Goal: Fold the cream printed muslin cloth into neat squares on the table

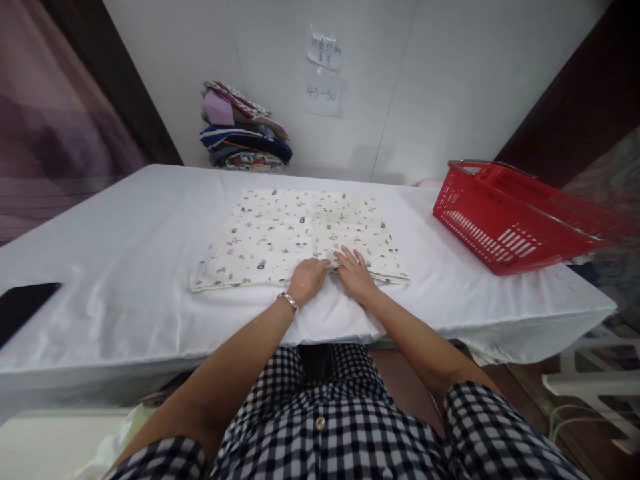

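**Both hands pressing on a folded printed cloth**

The printed cloth (pixel 300 237) is lying flat mid-tabletop (pixel 125 220). The left hand (pixel 307 279), fingers curled, and the right hand (pixel 354 270), fingers spread flat, are resting side by side on its near edge. It is looking light, limp and creasable; edges or corners are probably offering the best hold.

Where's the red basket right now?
In the head view, the red basket sits tilted at the table's far right, to the right of the patterned cloth under both hands, close to the wall.
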`<action>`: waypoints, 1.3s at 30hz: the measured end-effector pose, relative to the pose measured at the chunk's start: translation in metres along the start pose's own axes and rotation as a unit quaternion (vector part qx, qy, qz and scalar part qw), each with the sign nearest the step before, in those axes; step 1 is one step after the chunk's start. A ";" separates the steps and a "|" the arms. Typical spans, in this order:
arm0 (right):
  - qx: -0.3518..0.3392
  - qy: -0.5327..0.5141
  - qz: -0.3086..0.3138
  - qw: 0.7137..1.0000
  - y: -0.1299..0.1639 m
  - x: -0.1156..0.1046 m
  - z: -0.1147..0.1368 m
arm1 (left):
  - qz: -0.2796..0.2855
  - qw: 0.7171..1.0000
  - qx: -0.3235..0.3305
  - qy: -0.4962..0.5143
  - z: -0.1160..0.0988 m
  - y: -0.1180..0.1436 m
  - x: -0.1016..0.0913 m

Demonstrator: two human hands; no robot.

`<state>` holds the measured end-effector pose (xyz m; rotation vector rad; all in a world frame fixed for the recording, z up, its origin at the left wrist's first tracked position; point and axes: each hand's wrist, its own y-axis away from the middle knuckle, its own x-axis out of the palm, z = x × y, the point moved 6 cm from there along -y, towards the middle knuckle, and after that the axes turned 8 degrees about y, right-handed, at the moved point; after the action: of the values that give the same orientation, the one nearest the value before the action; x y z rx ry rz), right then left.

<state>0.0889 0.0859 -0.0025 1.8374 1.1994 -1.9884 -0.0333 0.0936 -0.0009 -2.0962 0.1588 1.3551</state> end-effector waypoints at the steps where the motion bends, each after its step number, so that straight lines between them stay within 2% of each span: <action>1: -0.012 -0.012 0.000 1.000 0.003 -0.002 0.003 | -0.001 1.000 0.009 0.000 -0.002 0.001 -0.001; 3: -0.024 -0.033 0.000 0.999 0.011 -0.008 0.006 | 0.004 1.000 0.025 0.000 -0.005 0.002 -0.003; 8: 0.001 -0.055 -0.004 0.998 0.026 -0.016 0.005 | 0.027 0.998 0.055 0.011 -0.012 0.006 -0.003; 19: 0.016 -0.058 -0.018 0.998 0.024 -0.016 0.004 | 0.051 0.995 0.061 0.061 -0.020 0.018 -0.005; 23: 0.021 -0.057 -0.001 0.998 0.024 -0.014 0.004 | 0.061 0.996 0.053 0.034 -0.020 0.014 -0.003; 26: 0.037 -0.035 0.021 0.998 0.030 -0.014 0.000 | 0.039 0.996 0.066 0.039 -0.020 0.012 -0.006; 30: 0.129 0.020 0.034 0.991 0.060 -0.023 -0.031 | 0.012 0.995 0.082 0.050 -0.019 0.011 -0.010; 34: 0.227 0.080 0.026 0.970 0.116 -0.042 -0.081 | 0.024 0.994 0.093 0.047 -0.019 0.010 -0.008; 37: 0.273 0.082 -0.002 0.958 0.155 -0.052 -0.113 | 0.031 0.994 0.097 0.049 -0.019 0.010 -0.007; 39: 0.292 0.040 -0.049 0.954 0.172 -0.054 -0.126 | 0.037 0.994 0.096 0.048 -0.019 0.009 -0.005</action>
<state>0.3023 0.0347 -0.0161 2.1594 0.7752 -2.5501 -0.0246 0.0746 0.0050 -2.0103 0.3949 1.2307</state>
